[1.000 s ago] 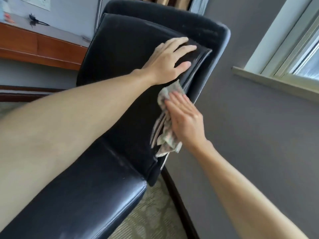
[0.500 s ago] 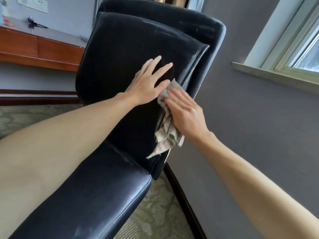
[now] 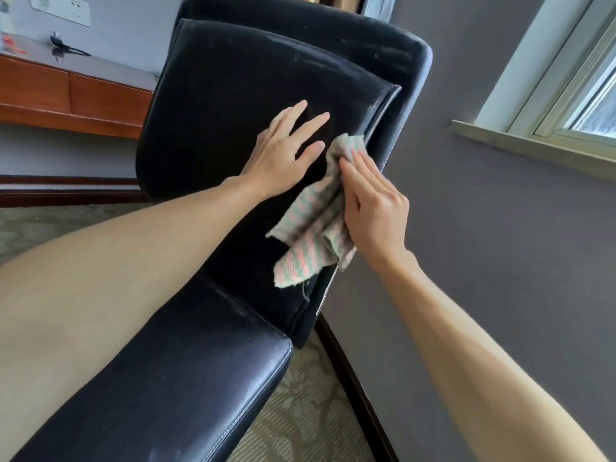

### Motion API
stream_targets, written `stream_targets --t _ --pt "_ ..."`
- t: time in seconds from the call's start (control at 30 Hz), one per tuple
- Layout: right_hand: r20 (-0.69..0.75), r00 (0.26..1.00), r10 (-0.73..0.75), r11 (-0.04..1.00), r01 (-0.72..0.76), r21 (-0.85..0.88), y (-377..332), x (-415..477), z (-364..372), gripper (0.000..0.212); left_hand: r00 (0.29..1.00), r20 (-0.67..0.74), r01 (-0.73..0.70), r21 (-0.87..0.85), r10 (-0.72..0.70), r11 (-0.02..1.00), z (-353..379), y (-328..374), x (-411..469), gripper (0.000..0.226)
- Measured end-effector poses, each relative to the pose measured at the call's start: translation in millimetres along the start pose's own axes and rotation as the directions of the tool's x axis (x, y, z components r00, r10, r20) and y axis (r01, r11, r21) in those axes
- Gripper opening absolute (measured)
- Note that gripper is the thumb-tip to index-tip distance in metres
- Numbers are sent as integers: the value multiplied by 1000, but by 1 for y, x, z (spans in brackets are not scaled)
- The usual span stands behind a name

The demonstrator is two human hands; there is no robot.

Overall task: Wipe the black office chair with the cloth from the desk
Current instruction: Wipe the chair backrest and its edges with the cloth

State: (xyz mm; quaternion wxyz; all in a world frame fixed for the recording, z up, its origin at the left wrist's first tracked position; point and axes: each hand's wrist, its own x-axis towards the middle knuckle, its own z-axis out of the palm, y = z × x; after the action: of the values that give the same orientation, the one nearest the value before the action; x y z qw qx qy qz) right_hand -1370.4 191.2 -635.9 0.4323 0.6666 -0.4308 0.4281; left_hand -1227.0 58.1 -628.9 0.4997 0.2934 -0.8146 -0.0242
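Observation:
The black office chair (image 3: 226, 105) fills the middle of the view, its padded backrest upright and its seat cushion (image 3: 186, 388) below. My left hand (image 3: 283, 155) lies flat on the backrest with the fingers spread, holding nothing. My right hand (image 3: 373, 201) presses a pink-and-green striped cloth (image 3: 310, 228) against the backrest's right edge. The cloth's loose end hangs down below my palm. Pale dusty streaks show along the top of the backrest.
A wooden desk (image 3: 76, 95) with a cable on top stands behind the chair at the left. A grey wall (image 3: 500, 245) with a dark baseboard is close on the right, a window sill (image 3: 533, 148) above it. Patterned carpet (image 3: 300, 411) covers the floor.
My left hand has slid down from the backrest's upper right corner to its middle. My right hand and the cloth stay at the right edge, the cloth now spread wider.

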Motion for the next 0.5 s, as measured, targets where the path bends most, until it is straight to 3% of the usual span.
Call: stream_targets --t 0.1,0.3,0.4,0.5 --pt "118 992 49 998 -44 -50 3 -8 12 27 1000 -26 2 16 -1 1000 3 2 0 48" --pt "335 923 -190 978 149 144 -19 -96 21 39 1000 -7 -11 37 11 999 3 0 -2 47" --pt "314 932 -180 980 143 139 -16 -89 21 42 1000 -1 -17 49 17 999 1 -1 -3 48" --pt "267 958 -106 994 95 54 -1 -53 21 30 1000 -1 -14 51 14 999 -1 -2 -1 48"
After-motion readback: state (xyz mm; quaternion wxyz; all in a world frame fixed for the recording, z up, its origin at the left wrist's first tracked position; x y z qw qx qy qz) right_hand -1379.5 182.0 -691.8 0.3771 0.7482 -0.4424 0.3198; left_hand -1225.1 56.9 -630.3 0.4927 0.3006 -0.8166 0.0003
